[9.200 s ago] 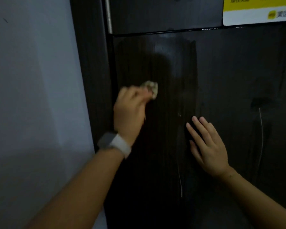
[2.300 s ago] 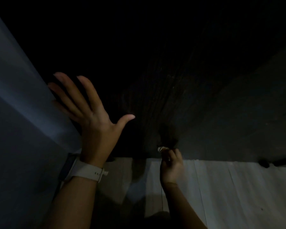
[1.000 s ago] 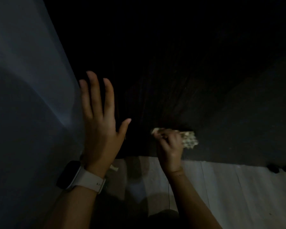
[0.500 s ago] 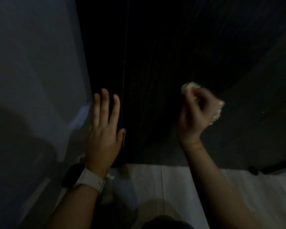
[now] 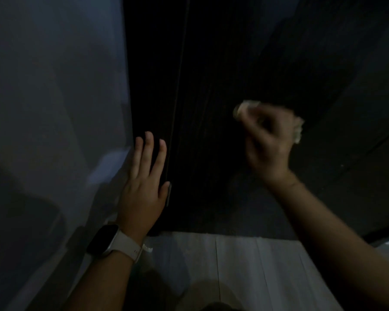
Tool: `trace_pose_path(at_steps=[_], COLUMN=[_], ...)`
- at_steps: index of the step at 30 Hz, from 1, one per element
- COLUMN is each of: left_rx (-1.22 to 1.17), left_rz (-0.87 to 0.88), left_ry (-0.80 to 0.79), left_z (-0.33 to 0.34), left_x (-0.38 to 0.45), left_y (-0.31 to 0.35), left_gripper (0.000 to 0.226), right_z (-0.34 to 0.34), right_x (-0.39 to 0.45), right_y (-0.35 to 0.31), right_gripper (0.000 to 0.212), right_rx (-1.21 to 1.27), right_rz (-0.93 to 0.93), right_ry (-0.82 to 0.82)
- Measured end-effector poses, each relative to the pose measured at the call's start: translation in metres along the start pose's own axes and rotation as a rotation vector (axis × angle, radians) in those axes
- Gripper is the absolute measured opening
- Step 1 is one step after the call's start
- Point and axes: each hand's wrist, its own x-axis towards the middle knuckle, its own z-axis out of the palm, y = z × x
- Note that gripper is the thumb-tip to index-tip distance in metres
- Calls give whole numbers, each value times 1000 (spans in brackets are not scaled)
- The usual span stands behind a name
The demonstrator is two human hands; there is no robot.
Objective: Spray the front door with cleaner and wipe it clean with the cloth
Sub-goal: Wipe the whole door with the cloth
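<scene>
Against the grey wall [image 5: 54,108] at the far left stood the dark door frame [image 5: 151,86], and your left hand [image 5: 144,185], a pale watch [image 5: 112,243] on its wrist, lay flat on that frame with fingers straight and together, holding nothing. Further right, low on the dark door [image 5: 211,108] and above the pale plank floor [image 5: 234,265], your right hand [image 5: 267,140] was blurred, its fingers curled round a bunched light cloth [image 5: 245,107] held against the door's surface.
</scene>
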Motion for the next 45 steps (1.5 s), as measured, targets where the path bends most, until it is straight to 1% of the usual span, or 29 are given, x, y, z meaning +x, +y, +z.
trace_pose_path(at_steps=[2,3,4,5,6,8,10,11,13,14,15,17,19,20,21,22,23,25,27,29,31,32,34,37,39,40,42,43,45], left_rx=[-1,-5,-13,-22,-30,-35,-29,-30,-49,-62,-68,-50,-41,-44,-50,-56,-61,-54,-34,3,47,40,-20,-28,-13,-14,-19,-16,1], left_rz=[-8,-12,-13,-7,4,19,15,11,6,3,-2,-11,-21,-24,-22,-13,-3,10,-3,-35,28,78,95,76,127,156,197,206,225], left_ry=[15,19,21,23,28,41,40,33,19,15,15,12,-5,-9,-13,-17,-21,-30,-32,-5,74,126,235,370,411,428,455,460,455], left_z=[2,3,4,5,5,5,5,5,3,2,2,2,0,-1,-2,-3,-4,-5,-5,-9,-24,-35,-62,-100,-121,-131,-147,-152,-155], left_x=[-1,-1,-1,-2,-2,-1,0,0,-1,-1,0,1,1,0,0,0,0,0,1,4,12,19,38,76,105,119,145,155,169], left_y=[0,0,-1,-2,-4,-6,-7,-7,-5,-5,-4,-2,0,0,1,1,0,-3,-1,10,26,35,53,69,72,73,71,69,63], left_gripper=[98,99,99,99,98,97,96,97,99,101,102,105,106,106,107,107,106,106,105,99,90,88,85,80,76,73,68,67,66], right_z=[-3,2,11,22,35,54,54,49,35,23,14,0,-9,-9,-4,5,18,40,45,35,17,4,-25,-61,-68,-62,-40,-25,-3], right_x=[31,34,26,10,-14,-68,-103,-106,-89,-67,-43,12,57,70,74,67,52,8,-26,-33,-13,4,48,123,160,169,169,158,120], right_y=[2,-5,-14,-27,-40,-60,-64,-60,-43,-33,-23,-2,2,-2,-10,-18,-29,-49,-56,-48,-32,-22,5,32,32,28,10,-1,-21], right_gripper=[26,27,28,29,29,29,21,22,29,25,24,29,27,28,29,29,30,32,35,36,36,36,31,26,26,26,29,30,36], right_rx=[-4,16,46,84,118,174,238,276,252,214,169,58,17,26,31,24,32,83,118,148,147,120,33,-44,-22,-7,5,29,92], right_rz=[107,145,158,148,92,-42,-10,21,19,44,5,-80,37,110,161,152,88,-121,-227,-250,-231,-209,-100,156,310,333,259,161,-93], right_ry=[152,192,187,122,-8,-359,-688,-767,-733,-681,-550,-213,62,150,179,148,68,-196,-444,-537,-495,-424,-211,138,315,367,332,236,-70])
